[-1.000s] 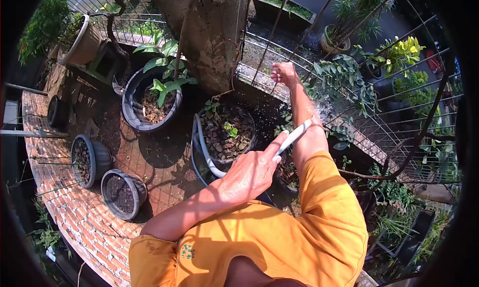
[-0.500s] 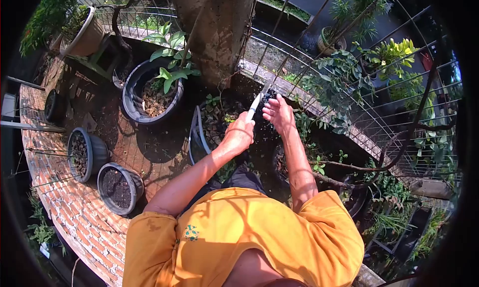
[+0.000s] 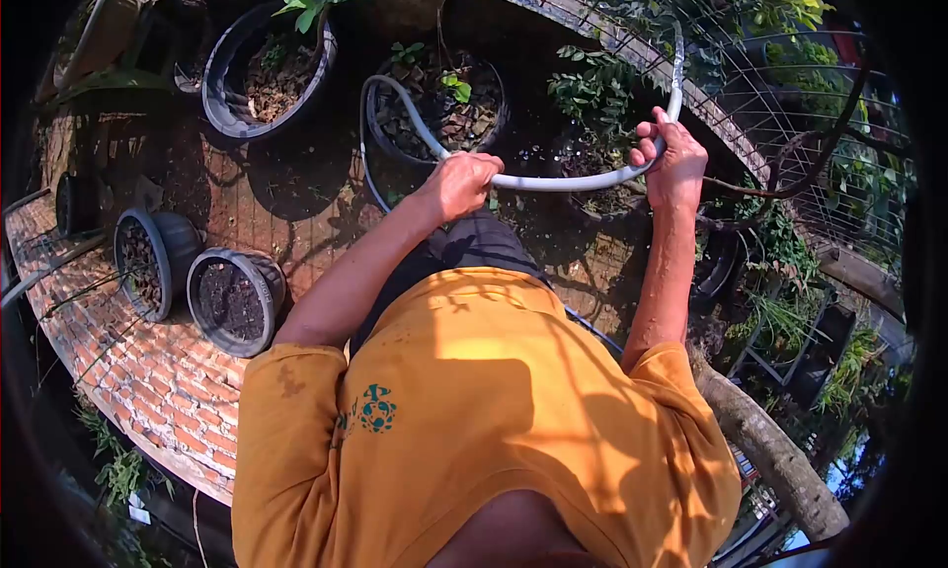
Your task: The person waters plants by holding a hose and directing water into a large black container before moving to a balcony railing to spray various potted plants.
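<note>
Head view of a paved planting area. The left hand (image 3: 460,185), at centre, has its grip clenched around a pale grey hose (image 3: 568,184). The hose loops at the left rim of a round pot (image 3: 504,104) on the far side, passes through this hand and sags toward the right. The right hand (image 3: 677,165) grasps it close to its outlet, fingers curled, and water (image 3: 678,52) issues toward the far right, near a wire fence (image 3: 790,128). Near left: a grey pot of dark soil (image 3: 267,306) beside curved brickwork (image 3: 158,400).
</note>
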Motion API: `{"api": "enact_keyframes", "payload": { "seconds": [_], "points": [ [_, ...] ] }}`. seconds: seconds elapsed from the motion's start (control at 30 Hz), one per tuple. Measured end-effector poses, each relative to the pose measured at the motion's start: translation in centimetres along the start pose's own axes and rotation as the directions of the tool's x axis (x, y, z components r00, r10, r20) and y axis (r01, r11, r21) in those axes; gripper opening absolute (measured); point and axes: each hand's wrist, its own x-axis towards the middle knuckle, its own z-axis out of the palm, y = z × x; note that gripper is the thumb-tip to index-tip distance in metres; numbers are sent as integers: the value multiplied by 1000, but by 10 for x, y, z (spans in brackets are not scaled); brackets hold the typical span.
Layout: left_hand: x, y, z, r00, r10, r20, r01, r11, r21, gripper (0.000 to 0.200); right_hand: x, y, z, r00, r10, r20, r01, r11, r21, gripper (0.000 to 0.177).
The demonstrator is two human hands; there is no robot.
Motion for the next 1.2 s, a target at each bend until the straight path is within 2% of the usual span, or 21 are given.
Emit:
{"api": "enact_keyframes", "payload": {
  "seconds": [0.03, 0.07, 0.13, 0.17, 0.2, 0.27, 0.3, 0.37, 0.4, 0.47, 0.5, 0.57, 0.67, 0.77, 0.83, 0.87, 0.9, 0.97, 1.03, 1.1, 1.2],
  "points": [
    [-18, -15, -8, 999, -31, 24, 30, 999, 22, 12, -3, -14, -10, 998, -4, -64, 1, 999, -45, 12],
    [-41, -24, -18, 969, -241, 49, 227, 953, 200, 14, 2, -27, -32, 994, -46, -104, 42, 998, -35, 12],
    [-110, -73, -28, 932, -362, -37, 360, 903, 236, 12, 21, -52, -87, 971, -162, -175, 156, 986, -52, 13],
    [-153, -91, -29, 879, -471, -70, 473, 847, 242, 9, 24, -61, -97, 940, -219, -261, 202, 975, -89, 25],
    [-185, -94, -39, 819, -574, 8, 546, 784, 295, 10, 33, -62, -114, 955, -183, -234, 156, 979, -129, 31],
    [-238, -88, -29, 623, -764, -168, 769, 637, -50, 18, 58, -38, -135, 980, -9, -200, -32, 979, -202, 42],
    [-249, -78, -31, 594, -779, -200, 789, 613, -42, 22, 70, -13, -143, 973, 122, -197, -167, 959, -230, 45],
    [-262, -59, -42, 524, -816, -243, 825, 557, -93, 28, 83, 45, -153, 924, 222, -310, -323, 889, -325, 48],
    [-262, -48, -48, 478, -841, -252, 837, 523, -157, 29, 85, 76, -167, 914, 238, -329, -348, 877, -331, 42],
    [-230, 16, -79, 470, -838, -279, 864, 501, -49, 36, 85, 128, -216, 903, 314, -293, -395, 876, -277, 33],
    [-230, 28, -91, 463, -860, -213, 870, 487, -73, 38, 84, 141, -235, 898, 376, -228, -422, 882, -211, 29],
    [-212, 72, -106, 407, -902, -148, 907, 418, -57, 40, 73, 142, -227, 779, 444, -444, -591, 756, -281, 11],
    [-203, 121, -110, 341, -937, -68, 901, 347, -258, 42, 69, 139, -248, 700, 585, -410, -701, 673, -235, 11],
    [-187, 175, -122, 486, -868, -105, 809, 492, -322, 47, 85, 151, -288, 627, 674, -390, -765, 629, -142, 3],
    [-165, 218, -132, 536, -819, -205, 762, 574, -300, 49, 87, 143, -303, 657, 671, -343, -741, 660, -127, 5],
    [-157, 230, -134, 604, -750, -270, 679, 661, -319, 50, 87, 138, -307, 670, 671, -316, -731, 671, -124, 7],
    [-152, 226, -131, 671, -663, -332, 591, 749, -301, 44, 72, 113, -276, 680, 614, -402, -712, 683, -163, 18],
    [-168, 179, -116, 548, -798, -252, 728, 603, -326, 28, 78, 103, -283, 715, 699, 8, -699, 715, -12, 31],
    [-204, 112, -83, 405, -911, -80, 785, 391, -481, 25, 74, 88, -239, 752, 649, 115, -631, 759, -160, 40],
    [-208, 93, -57, 342, -939, -34, 861, 328, -388, 31, 75, 94, -194, 753, 646, 125, -584, 743, -328, 39],
    [-220, 73, -54, 369, -920, -130, 779, 383, -497, 31, 82, 119, -139, 729, 673, 124, -600, 716, -357, 28]
  ]
}}
